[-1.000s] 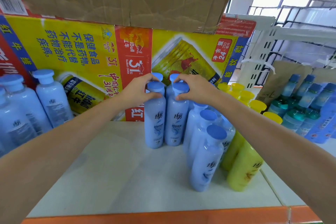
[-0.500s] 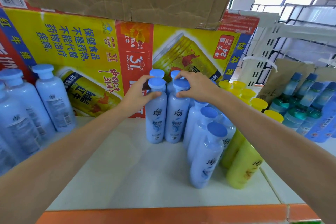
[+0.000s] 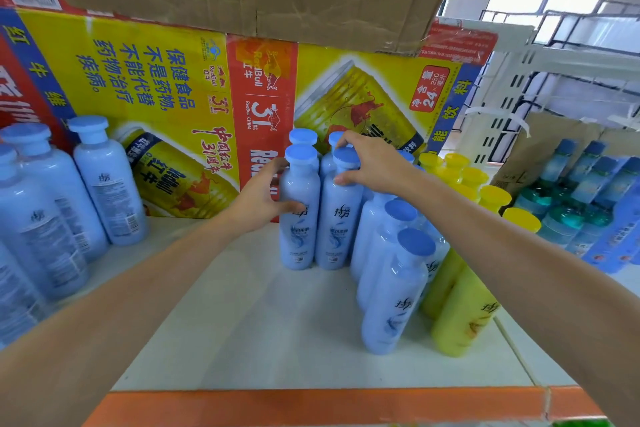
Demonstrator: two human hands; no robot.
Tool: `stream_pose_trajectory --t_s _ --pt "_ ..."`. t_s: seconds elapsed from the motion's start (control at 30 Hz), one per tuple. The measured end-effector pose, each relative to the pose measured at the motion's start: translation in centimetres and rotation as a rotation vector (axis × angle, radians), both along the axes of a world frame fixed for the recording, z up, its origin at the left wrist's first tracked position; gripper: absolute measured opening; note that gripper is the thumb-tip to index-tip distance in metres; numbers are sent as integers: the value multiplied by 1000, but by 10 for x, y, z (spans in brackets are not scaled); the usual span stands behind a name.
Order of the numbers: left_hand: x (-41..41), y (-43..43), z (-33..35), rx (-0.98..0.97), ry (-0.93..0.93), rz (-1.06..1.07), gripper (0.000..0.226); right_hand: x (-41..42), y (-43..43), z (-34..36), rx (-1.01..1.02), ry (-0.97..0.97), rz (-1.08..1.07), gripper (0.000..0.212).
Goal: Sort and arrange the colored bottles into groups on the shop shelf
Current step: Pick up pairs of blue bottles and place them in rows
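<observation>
Left hand [image 3: 260, 198] lower, around blue bottle [image 3: 300, 243]

Two slim light-blue bottles with darker blue flat caps stand upright and touching at mid-shelf. The left front bottle [image 3: 299, 225] is gripped round its body by the left hand [image 3: 258, 204]. The right front bottle [image 3: 335, 232] is pinched at cap and shoulder by the right hand [image 3: 374, 166]. Two rear bottles [image 3: 303, 137] of the same kind stand directly behind them. Matching blue bottles [image 3: 394, 302] run in a line toward the front edge, just right of the pair. Yellow bottles [image 3: 460, 319] with yellow caps stand in a row along that line's right side. Larger pale-blue bottles [image 3: 104, 184] are grouped at far left, well apart. The shelf [image 3: 242, 322] is white with an orange front lip.
</observation>
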State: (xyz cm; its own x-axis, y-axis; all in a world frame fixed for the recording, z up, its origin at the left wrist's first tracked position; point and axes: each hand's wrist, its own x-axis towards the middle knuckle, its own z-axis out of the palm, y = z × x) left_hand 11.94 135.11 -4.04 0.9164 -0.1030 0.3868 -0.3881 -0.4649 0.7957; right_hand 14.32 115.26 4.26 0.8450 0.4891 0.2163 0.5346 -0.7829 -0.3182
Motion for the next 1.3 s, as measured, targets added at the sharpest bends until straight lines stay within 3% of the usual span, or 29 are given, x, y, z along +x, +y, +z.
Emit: stream_pose_trajectory --t_s 0.23,0.87,1.3 --pt "4 3 -1 49 -7 4 75 4 3 -3 34 -3 -10 55" --pt "-20 -22 -79 -281 189 52 74 0 5 -6 39 -28 -80 53" --pt "-20 -22 -80 -291 207 67 71 -3 8 -1 -12 14 -70 55"
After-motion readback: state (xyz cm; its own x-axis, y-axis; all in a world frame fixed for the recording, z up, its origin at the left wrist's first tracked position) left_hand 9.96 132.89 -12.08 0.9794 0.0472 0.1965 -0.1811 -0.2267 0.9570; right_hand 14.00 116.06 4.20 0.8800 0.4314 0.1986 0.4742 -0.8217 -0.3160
